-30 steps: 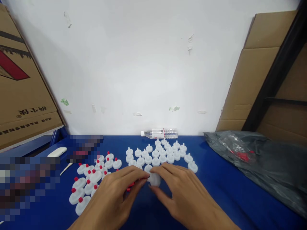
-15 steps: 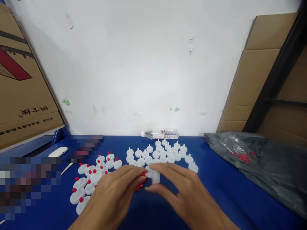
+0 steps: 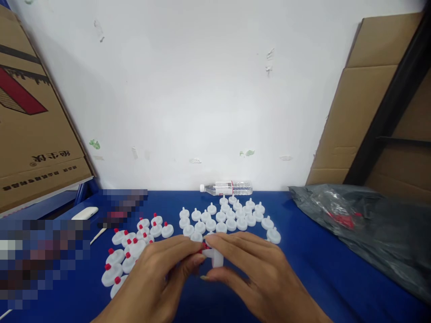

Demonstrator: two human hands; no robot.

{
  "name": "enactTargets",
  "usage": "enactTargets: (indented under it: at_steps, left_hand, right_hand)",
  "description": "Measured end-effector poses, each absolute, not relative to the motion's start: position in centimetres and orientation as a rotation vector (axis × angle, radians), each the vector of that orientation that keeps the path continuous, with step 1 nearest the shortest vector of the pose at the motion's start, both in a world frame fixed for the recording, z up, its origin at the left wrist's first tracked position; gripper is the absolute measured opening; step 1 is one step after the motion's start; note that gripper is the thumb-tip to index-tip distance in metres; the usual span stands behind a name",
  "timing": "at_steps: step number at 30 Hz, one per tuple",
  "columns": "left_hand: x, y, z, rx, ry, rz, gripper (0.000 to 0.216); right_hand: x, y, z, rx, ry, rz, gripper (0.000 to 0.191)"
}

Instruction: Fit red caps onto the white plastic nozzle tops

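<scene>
White caps (image 3: 241, 224) stand between right hand (image 3: 257, 264) and bottle (image 3: 224, 188).

White plastic lid (image 3: 218, 259) was turned on edge in the near middle, its spout (image 3: 208, 253) pointed left, red cap (image 3: 201, 251) (mostly hidden) sat by the tip.

Likely workshop: blue table (image 3: 318, 273), printed carton (image 3: 25, 134), many alike white caps (image 3: 230, 225).
</scene>
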State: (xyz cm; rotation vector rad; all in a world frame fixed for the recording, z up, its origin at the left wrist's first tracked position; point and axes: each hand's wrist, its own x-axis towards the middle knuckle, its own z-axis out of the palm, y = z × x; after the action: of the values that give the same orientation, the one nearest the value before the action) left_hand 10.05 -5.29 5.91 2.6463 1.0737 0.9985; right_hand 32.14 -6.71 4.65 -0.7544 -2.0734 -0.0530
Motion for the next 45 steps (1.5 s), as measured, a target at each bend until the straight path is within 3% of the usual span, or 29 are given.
enactTargets:
  at_steps: [2,7,13,29,45]
  left_hand:
    - [9.8,-5.3,6.2,2.667,1.071,1.079,0.013]
    - [6.9,-4.1,6.5,2.642,1.425,1.214,0.021]
    - [3.5,-1.5,5.7,2.537,1.766,0.694,0.044]
    - [3.1,0.5,3.2,2.575,1.754,0.522,0.037]
    - [3.7,0.2,2.7,2.64,1.72,0.437,0.033]
  right_hand:
    - [32.4,-6.6,4.6,-0.813,-2.074,-0.092,0.031]
    - [33.9,-6.1,4.3,-1.09,-2.057,-0.21,0.039]
    - [35.1,-5.7,3.9,-1.153,-2.018,-0.25,0.027]
    - [34.4,-5.7,4.1,-1.053,-2.049,-0.142,0.03]
    - [34.3,-5.6,4.0,-1.087,-2.094,-0.127,0.017]
